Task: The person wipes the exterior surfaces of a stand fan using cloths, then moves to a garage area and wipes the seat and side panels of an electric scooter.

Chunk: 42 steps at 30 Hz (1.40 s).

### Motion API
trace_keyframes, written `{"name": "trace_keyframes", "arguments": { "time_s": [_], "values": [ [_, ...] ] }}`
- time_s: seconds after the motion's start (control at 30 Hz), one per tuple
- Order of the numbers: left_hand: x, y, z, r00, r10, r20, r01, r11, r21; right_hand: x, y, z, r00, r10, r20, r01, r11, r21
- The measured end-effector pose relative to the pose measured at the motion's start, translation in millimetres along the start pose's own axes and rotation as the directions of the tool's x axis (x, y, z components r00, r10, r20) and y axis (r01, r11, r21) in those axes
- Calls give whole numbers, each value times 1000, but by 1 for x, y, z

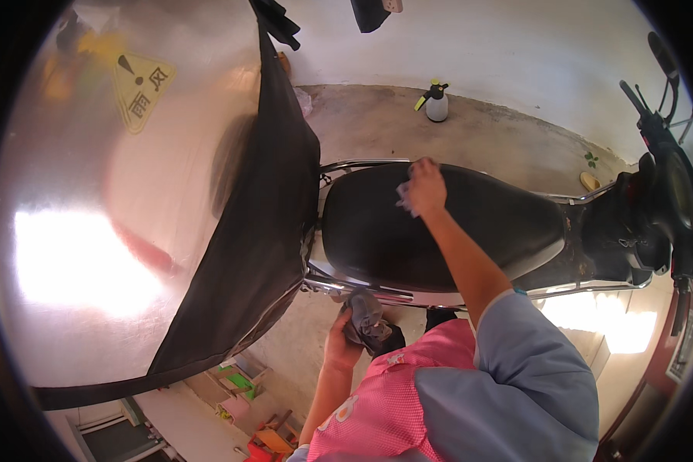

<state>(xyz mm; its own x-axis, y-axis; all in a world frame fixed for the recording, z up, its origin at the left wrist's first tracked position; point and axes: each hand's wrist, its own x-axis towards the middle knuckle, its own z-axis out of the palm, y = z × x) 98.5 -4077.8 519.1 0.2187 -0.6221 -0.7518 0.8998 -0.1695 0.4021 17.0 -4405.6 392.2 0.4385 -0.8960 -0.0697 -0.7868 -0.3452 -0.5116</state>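
Near the far edge of the floor [354,127] are a white spray bottle [436,106], green sprig [590,159] and yellow slipper [590,182].

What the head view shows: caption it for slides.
Right hand holding a pale cloth at a black scooter seat, left hand gripping a grey cloth nearby.

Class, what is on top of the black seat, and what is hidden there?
On the seat, near its far edge, the right hand holds a pale cloth; the forearm crosses above. The patches of seat beneath them are covered and cannot be seen.
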Motion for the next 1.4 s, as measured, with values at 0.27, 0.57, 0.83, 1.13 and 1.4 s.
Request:
{"name": "trace_keyframes", "arguments": {
  "time_s": [0.27,0.57,0.83,1.13,1.4],
  "values": [
    [-3,17,4,998,58,30,-56,997,-48,-103,-100,18,658,-742,-129,753,652,94],
    [-29,10,-26,997,39,-62,-49,982,-181,28,-59,41,983,-66,-173,63,998,-23],
    [-13,19,-22,995,102,-14,-103,993,-65,-94,-127,41,769,-626,-128,638,749,178],
    [51,29,-5,973,215,81,-227,957,179,-186,5,-46,811,-584,21,584,810,-53],
    [109,11,28,787,519,334,-511,246,823,-194,204,-71,814,127,-567,-283,939,-196]
  ]
}}
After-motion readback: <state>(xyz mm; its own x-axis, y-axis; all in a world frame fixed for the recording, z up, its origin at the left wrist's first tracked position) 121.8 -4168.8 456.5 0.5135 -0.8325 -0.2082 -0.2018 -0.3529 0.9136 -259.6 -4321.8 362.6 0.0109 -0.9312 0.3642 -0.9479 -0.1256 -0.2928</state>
